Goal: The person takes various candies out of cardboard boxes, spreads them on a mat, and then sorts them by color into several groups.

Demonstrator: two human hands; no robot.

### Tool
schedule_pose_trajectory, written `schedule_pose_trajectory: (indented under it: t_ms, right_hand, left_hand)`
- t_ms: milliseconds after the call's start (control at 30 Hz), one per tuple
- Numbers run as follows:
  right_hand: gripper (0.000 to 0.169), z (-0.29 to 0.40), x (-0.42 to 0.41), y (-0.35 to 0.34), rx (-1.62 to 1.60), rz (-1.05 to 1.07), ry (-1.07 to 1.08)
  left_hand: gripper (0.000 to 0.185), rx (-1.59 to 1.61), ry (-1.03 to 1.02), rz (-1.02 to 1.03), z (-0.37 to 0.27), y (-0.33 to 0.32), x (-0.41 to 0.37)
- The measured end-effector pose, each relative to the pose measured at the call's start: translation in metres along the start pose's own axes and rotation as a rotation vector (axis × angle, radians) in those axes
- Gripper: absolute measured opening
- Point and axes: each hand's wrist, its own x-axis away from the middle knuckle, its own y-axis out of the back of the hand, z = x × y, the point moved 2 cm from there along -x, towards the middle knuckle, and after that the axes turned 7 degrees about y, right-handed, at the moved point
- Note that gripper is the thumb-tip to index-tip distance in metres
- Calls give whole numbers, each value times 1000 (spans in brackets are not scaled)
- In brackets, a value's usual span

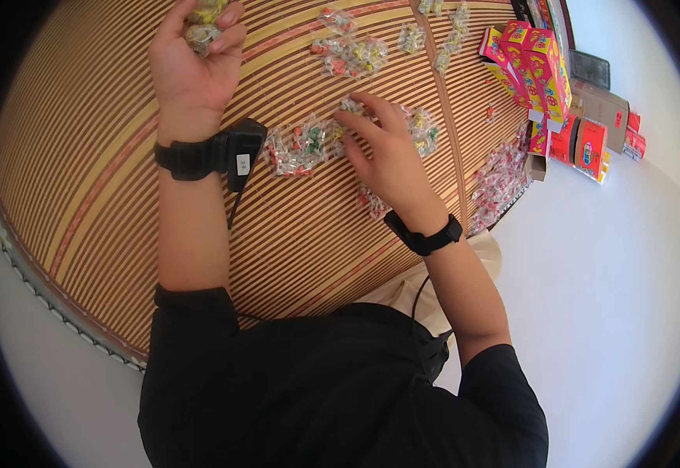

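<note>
My left hand [202, 70], palm up at the top edge, has its fingers curled around small clear plastic packets [202, 36] with yellow pieces inside; the picture's edge cuts off part of them. My right hand [383, 149] reaches down over a row of similar packets, fingers spread and fingertips at a packet [350, 105]. Whether it grips that packet I cannot tell. To its left lie packets [299, 146] with red, green and white pieces. More packets [424, 131] show beyond its knuckles, and others [370, 200] are partly hidden below the wrist.
Farther off on the striped bamboo mat [111, 234] lie groups of packets [351, 52]. Pink and yellow cartons [541, 70] stand at the right, near a heap of pink-and-clear packets [501, 181]. A black device [247, 155] with a cable sits at my left wrist.
</note>
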Motion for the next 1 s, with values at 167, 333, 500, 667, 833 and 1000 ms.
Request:
schedule_pose_trajectory:
  t_ms: [167,333,500,667,833,1000]
  right_hand:
    - [32,-9,13,6,-102,-26,-194]
    - [57,23,24,1,-303,34,-339]
    - [83,54,14,-11,43,131,-126]
    - [74,65,9,-39,255,104,-7]
    - [68,85,-4,-57,193,40,9]
    - [70,103,-1,-25,235,135,48]
  left_hand:
    - [28,14,-15,-41,0,5,3]
    - [24,-15,-36,-128,4,-4,3]
    - [18,-128,-119,-347,12,-24,6]
    - [22,-87,-96,-271,7,-18,6]
    - [28,61,-58,-29,-35,6,8]
    - [27,135,-115,-88,-54,5,16]
